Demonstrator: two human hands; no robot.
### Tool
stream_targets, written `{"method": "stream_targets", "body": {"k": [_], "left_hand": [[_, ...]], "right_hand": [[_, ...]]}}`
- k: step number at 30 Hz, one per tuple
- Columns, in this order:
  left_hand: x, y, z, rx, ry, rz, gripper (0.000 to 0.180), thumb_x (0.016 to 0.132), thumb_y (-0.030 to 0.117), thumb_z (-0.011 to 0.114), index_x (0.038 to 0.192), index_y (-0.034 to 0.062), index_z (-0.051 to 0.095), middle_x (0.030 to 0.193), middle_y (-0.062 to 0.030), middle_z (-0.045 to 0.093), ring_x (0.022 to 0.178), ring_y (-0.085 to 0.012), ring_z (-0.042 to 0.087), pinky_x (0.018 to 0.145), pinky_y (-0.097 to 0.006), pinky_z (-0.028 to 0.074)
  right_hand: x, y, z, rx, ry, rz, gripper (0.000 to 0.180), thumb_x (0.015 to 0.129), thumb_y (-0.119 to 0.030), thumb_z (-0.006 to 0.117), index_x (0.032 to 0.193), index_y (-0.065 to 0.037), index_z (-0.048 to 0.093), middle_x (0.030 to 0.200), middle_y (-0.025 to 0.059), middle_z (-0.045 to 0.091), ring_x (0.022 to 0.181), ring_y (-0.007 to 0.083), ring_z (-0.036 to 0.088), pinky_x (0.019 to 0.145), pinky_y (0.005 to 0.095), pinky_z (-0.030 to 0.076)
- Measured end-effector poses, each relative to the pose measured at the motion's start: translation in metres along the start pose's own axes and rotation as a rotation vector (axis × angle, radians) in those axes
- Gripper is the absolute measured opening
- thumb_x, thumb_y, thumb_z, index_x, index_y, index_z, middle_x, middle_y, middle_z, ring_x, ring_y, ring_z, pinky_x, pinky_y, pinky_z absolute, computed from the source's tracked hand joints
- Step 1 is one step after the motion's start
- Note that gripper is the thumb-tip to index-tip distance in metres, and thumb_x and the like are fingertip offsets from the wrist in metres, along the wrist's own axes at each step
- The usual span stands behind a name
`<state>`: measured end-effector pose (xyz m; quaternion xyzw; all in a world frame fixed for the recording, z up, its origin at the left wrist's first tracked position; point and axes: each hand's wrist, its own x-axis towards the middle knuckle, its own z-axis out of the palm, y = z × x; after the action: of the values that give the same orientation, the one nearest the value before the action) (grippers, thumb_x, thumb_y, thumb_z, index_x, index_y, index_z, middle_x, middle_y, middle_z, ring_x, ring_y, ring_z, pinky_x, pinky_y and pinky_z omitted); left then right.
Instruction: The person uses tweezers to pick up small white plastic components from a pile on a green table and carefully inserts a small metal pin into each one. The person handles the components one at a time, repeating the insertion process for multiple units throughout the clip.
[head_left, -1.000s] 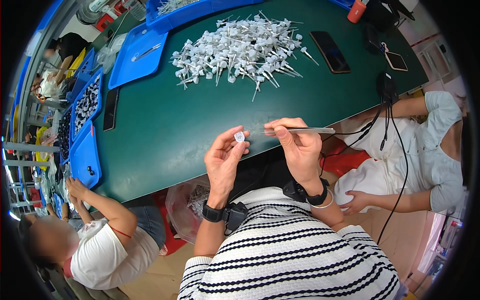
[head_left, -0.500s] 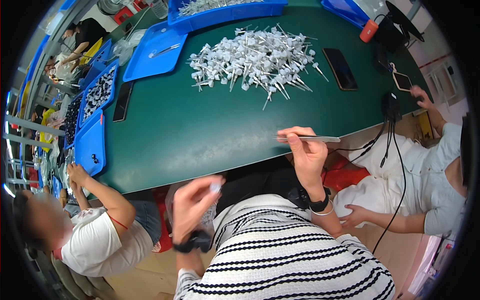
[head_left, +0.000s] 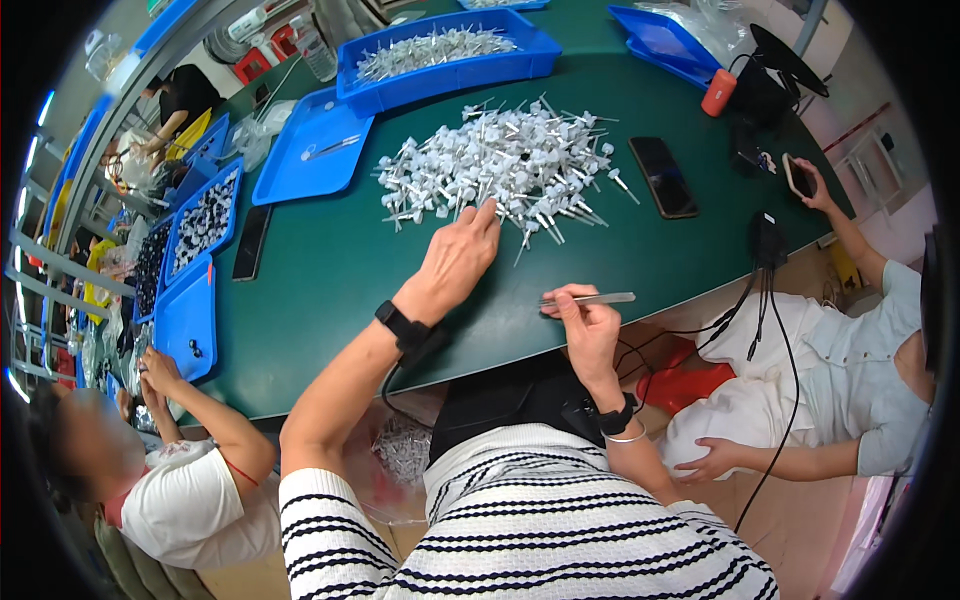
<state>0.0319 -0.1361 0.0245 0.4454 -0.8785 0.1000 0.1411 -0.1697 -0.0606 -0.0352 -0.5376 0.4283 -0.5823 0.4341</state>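
A heap of small white plastic parts with thin stems [head_left: 530, 165] lies on the green table. My left hand [head_left: 458, 258] is at the heap's near edge, palm down, with its fingers bent together over the parts. Its fingertips are partly hidden, so what they pinch cannot be made out. Nearer the table's front edge, my right hand [head_left: 592, 330] is closed around metal tweezers [head_left: 610, 298]. The tweezers point left and stay apart from the heap.
A blue bin [head_left: 455, 68] of similar parts stands behind the heap. A blue tray [head_left: 300, 175] holds another metal tool; phones [head_left: 663, 178] flank the work area. Below the table edge sits a clear bag [head_left: 405, 450] of parts. People sit on both sides; cables [head_left: 768, 290] hang at right.
My left hand has gone from near my lap, where a small white thing showed at its fingers, forward to the heap. My right hand keeps the tweezers. The person at right has lifted a phone.
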Motion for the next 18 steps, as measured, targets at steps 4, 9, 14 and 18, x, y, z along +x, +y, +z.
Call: {"method": "stream_targets", "body": {"k": [4,9,14,18], "left_hand": [[0.009,-0.015,0.026,0.157,-0.072,-0.032,0.017,0.076,0.000,0.055,0.093,-0.0025,0.056,0.097,-0.0125,0.055,0.092,-0.0262,0.059,0.070,-0.034,0.054],[0.000,-0.027,0.029,0.077,-0.041,-0.150,0.014,0.076,-0.002,0.056,0.090,0.0012,0.055,0.089,-0.0139,0.056,0.082,-0.0303,0.061,0.068,-0.037,0.053],[-0.044,0.016,-0.015,-0.754,0.073,-0.664,0.017,0.084,0.004,0.069,0.100,0.0042,0.062,0.084,-0.0060,0.068,0.064,-0.0133,0.064,0.051,-0.025,0.047],[-0.079,0.073,-0.018,-1.195,0.290,-0.884,0.022,0.086,0.004,0.069,0.105,0.0002,0.058,0.087,-0.0028,0.066,0.069,-0.0051,0.062,0.050,-0.016,0.044]], "right_hand": [[0.002,0.003,0.000,-0.045,-0.004,-0.034,0.022,0.095,-0.014,0.061,0.093,0.007,0.064,0.086,0.0108,0.069,0.074,0.0176,0.070,0.067,0.0265,0.056],[-0.001,0.008,-0.002,-0.082,-0.066,-0.066,0.023,0.097,-0.015,0.059,0.097,0.008,0.061,0.091,0.0130,0.069,0.077,0.0181,0.069,0.070,0.0277,0.058],[-0.003,-0.012,-0.008,0.249,0.022,0.086,0.023,0.097,-0.017,0.059,0.102,0.006,0.060,0.092,0.0141,0.069,0.079,0.0191,0.070,0.070,0.0283,0.057],[-0.008,-0.045,0.010,0.358,-0.091,0.014,0.023,0.097,-0.016,0.058,0.101,0.006,0.061,0.096,0.0148,0.069,0.083,0.0196,0.069,0.075,0.0296,0.058]]}}
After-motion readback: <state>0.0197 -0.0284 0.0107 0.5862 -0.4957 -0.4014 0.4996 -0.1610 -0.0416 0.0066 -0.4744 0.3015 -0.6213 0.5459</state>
